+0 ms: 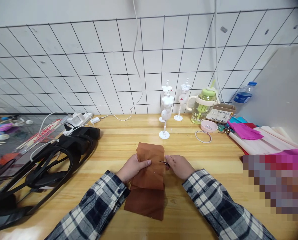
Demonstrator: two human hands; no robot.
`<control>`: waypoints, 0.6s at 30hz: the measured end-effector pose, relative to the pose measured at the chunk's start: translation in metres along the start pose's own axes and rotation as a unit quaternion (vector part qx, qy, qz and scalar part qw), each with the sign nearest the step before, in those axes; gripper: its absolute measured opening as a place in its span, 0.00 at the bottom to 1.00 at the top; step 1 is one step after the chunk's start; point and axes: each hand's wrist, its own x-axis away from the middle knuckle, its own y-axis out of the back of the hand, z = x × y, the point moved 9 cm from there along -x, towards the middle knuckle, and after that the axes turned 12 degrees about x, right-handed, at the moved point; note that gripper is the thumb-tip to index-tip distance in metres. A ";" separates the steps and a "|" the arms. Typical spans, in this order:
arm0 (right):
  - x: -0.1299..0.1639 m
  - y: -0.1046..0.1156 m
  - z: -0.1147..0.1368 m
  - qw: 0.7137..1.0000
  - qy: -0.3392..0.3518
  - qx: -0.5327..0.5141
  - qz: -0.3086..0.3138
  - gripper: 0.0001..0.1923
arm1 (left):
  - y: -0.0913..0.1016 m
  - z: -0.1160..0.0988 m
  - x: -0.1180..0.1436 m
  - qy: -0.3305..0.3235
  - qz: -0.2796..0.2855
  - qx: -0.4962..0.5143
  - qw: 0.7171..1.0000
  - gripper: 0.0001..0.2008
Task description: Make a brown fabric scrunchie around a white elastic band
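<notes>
While a strip of brown fabric (149, 176) lies folded on the wooden table (214, 186) at the centre of the view, it is pinned by the left hand (134, 167), whose fingers are laid flat and the thumb pressed onto the cloth's left edge. At 3 o'clock of the cloth, the right hand (180, 166) is closed narrowly around a small dark tool (164, 163), apparently a needle or fine scissors, whose tip touches the fabric's right edge; its exact kind cannot be told.

At 12 o'clock, three white miniature mannequins (167, 106) are stood near the tiled wall, the nearest just beyond the cloth's far edge. At 1 o'clock a green drinking bottle (204, 105), a pink dish (209, 126) and a white ring (203, 136) are seen. At 9 o'clock a black strapped headset (51, 163) is laid; at 3 o'clock, paper rolls and magenta sheets (246, 131) are stacked.

Risk is judged as follows: the left thumb may be pricked, being close to the tool's tip; the thin cloth may be snagged or shifted if the pinning pressure is eased; the nearest mannequin may be toppled by a forward push.
</notes>
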 end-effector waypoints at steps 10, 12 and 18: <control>0.003 -0.001 0.006 1.000 -0.006 -0.003 0.003 0.29 | -0.002 -0.001 0.000 0.006 -0.009 -0.006 1.000 0.27; 0.003 -0.001 0.006 1.000 -0.002 -0.004 -0.007 0.29 | -0.003 -0.002 -0.001 0.001 -0.005 -0.013 1.000 0.26; 0.001 -0.003 0.004 1.000 -0.009 -0.016 -0.019 0.27 | -0.005 -0.003 -0.002 -0.008 0.008 -0.017 1.000 0.25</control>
